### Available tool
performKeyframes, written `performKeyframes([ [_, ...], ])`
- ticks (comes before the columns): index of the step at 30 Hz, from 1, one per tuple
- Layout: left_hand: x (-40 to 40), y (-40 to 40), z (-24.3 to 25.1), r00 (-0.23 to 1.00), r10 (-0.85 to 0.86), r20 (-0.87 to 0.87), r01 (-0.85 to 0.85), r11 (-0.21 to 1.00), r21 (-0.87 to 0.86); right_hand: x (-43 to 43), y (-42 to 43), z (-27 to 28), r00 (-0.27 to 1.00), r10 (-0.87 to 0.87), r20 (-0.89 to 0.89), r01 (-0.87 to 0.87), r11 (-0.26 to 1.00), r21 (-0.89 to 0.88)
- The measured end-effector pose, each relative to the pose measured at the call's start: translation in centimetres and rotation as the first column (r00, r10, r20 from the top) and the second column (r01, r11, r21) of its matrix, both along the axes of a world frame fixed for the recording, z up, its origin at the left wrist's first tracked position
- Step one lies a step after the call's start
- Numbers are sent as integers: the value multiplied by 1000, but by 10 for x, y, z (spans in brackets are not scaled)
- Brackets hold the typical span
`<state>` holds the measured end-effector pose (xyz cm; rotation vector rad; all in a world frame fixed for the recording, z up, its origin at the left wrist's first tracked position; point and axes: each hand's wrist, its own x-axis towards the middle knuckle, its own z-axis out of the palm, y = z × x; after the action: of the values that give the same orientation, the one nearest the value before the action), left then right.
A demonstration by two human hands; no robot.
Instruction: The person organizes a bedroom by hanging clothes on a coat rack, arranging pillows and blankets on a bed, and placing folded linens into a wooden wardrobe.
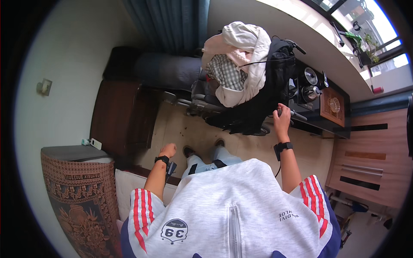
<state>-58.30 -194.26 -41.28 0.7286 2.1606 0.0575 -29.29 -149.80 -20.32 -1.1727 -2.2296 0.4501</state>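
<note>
Before me stands a wheelchair heaped with cloth: a white garment, pale pink cloth and a grey-and-white checked cloth. Black fabric drapes down its near side. At the end of this fabric, my right hand is raised with bent fingers beside a push handle; a small dark part shows by the fingertips, and whether I grip it is unclear. The other push handle sticks out farther off. Low at my left side, my left hand is loosely curled, with nothing visible in it.
A black stand at right holds a kettle and a wooden tray with a glass ashtray. Wooden cabinets lie beyond. At left are a dark wooden cabinet and a patterned cloth cover. A blue curtain hangs behind.
</note>
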Motion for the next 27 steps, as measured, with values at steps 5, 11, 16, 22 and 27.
performKeyframes([
  [5,12,183,94,976,-201,-79,213,833,511,-5,26,-1,997,-58,-59,47,982,-181],
  [11,69,317,183,842,-489,-227,485,504,715,-91,84,29,978,-187,97,193,979,-58],
  [16,68,314,208,793,-589,-157,492,466,736,-139,127,32,937,-287,199,309,947,-86],
  [22,14,299,206,776,-616,-139,516,492,701,-153,153,32,916,-322,237,355,928,-112],
  [27,-23,307,221,771,-606,-195,517,417,747,-151,140,36,886,-455,82,462,858,-224],
])
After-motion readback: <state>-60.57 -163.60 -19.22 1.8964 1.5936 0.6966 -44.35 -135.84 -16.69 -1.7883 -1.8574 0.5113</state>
